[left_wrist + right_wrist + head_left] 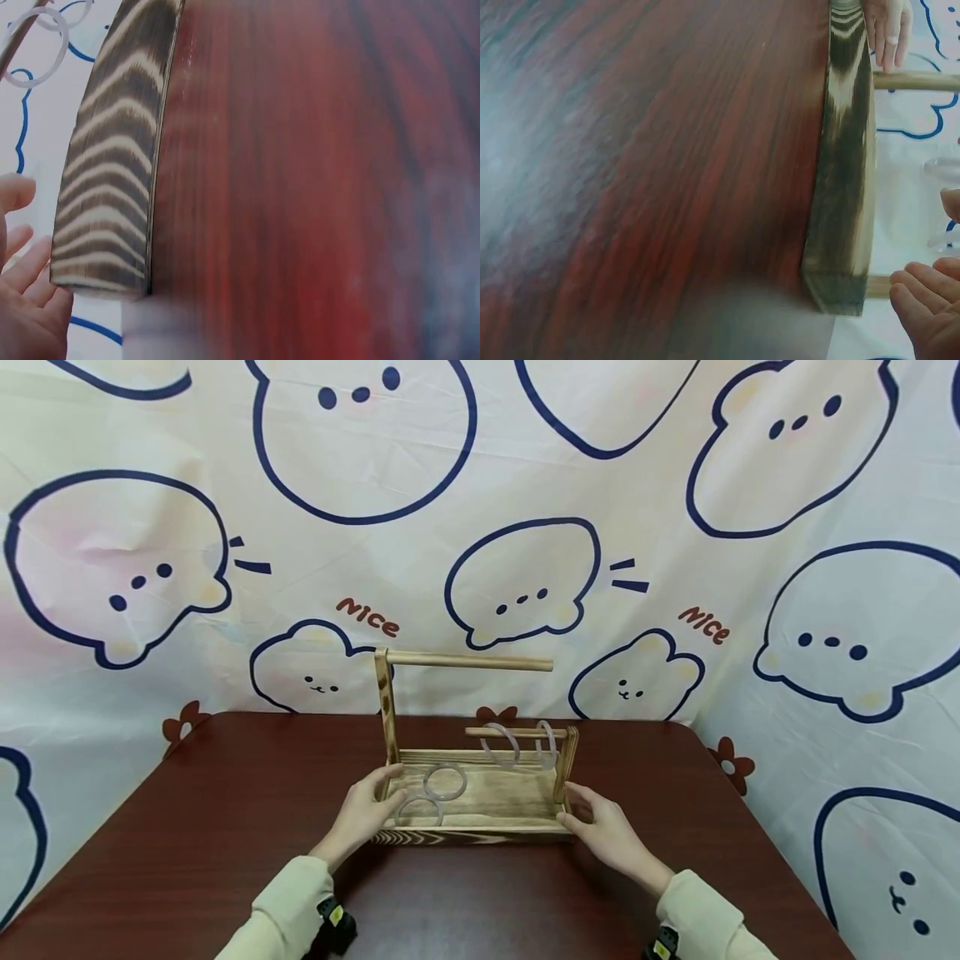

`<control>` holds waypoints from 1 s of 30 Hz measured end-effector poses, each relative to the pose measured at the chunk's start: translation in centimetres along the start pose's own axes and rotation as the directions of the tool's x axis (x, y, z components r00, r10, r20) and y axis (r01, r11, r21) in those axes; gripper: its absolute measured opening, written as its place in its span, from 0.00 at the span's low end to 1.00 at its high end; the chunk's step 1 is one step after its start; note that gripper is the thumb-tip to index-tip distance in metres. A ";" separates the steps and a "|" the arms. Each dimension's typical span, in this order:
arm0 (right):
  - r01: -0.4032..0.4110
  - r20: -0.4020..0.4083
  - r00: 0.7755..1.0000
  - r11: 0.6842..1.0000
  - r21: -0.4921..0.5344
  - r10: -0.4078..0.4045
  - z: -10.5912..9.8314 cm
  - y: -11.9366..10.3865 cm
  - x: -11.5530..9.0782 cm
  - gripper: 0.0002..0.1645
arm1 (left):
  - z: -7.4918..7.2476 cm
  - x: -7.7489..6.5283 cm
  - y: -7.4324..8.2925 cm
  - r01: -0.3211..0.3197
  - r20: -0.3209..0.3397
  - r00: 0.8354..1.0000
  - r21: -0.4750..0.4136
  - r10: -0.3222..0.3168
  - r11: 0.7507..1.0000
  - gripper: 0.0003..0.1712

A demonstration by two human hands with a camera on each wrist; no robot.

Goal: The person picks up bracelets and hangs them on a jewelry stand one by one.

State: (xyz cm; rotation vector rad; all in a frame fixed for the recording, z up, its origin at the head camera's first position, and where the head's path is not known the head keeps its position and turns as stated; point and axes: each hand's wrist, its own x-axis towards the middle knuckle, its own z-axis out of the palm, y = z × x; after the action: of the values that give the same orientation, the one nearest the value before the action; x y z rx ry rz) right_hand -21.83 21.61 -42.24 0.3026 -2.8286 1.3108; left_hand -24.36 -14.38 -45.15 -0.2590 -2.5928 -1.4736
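Observation:
A wooden display rack [480, 837] with a shallow tray base stands on the table in the head view. My left hand [365, 810] is at its left end, fingers beside the tall post and thumb over the tray. The right hand [603, 831] is at the other end, thumb at the front corner and fingers beside the short post. Both hands' fingers look fairly straight in the wrist views. Two clear rings, like bangles, hang on the short bar [480, 732]: one ring [517, 752] and another ring [552, 747]. Two more rings [463, 783] lie in the tray's left part.
The upper bar [472, 661] juts rightward from the tall post [387, 710] and carries no rings. A dark red-brown wood table [247, 810] lies under everything. Behind it and on both sides hangs a pale cloth [420, 568] with cartoon outlines.

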 end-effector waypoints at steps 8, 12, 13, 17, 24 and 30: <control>0.085 0.096 0.992 0.996 -0.006 -0.084 0.8 -1.3 0.0 0.30 | -0.3 0.0 -0.7 -0.015 0.080 0.997 0.096 0.007 0.995 0.36; 0.135 0.150 0.979 0.991 0.009 -0.135 1.6 -1.7 0.2 0.30 | -0.7 -0.3 -0.9 0.012 0.165 0.986 0.098 -0.028 0.995 0.44; 0.143 0.161 0.976 0.990 0.011 -0.143 1.8 -1.9 0.3 0.29 | -0.8 -0.4 -0.9 0.016 0.185 0.982 0.098 -0.034 0.995 0.46; 0.186 0.198 0.963 0.983 -0.002 -0.182 2.6 -2.5 0.7 0.28 | -0.9 -0.4 -1.0 0.021 0.234 0.971 0.101 -0.045 0.995 0.52; 0.235 0.226 0.947 0.972 -0.003 -0.228 4.2 -3.7 1.6 0.29 | -0.9 -0.6 -1.2 0.089 0.247 0.963 0.085 -0.107 0.992 0.58; 0.272 0.213 0.939 0.962 0.027 -0.271 6.0 -4.4 3.0 0.29 | -1.1 -0.6 -0.9 0.086 0.263 0.959 0.087 -0.106 0.992 0.59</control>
State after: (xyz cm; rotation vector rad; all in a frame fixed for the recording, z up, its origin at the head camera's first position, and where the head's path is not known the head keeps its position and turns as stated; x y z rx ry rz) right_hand -23.52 13.79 -42.51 0.8508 -2.8182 1.2842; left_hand -23.94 -15.83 -45.51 -0.3505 -2.9054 -1.4576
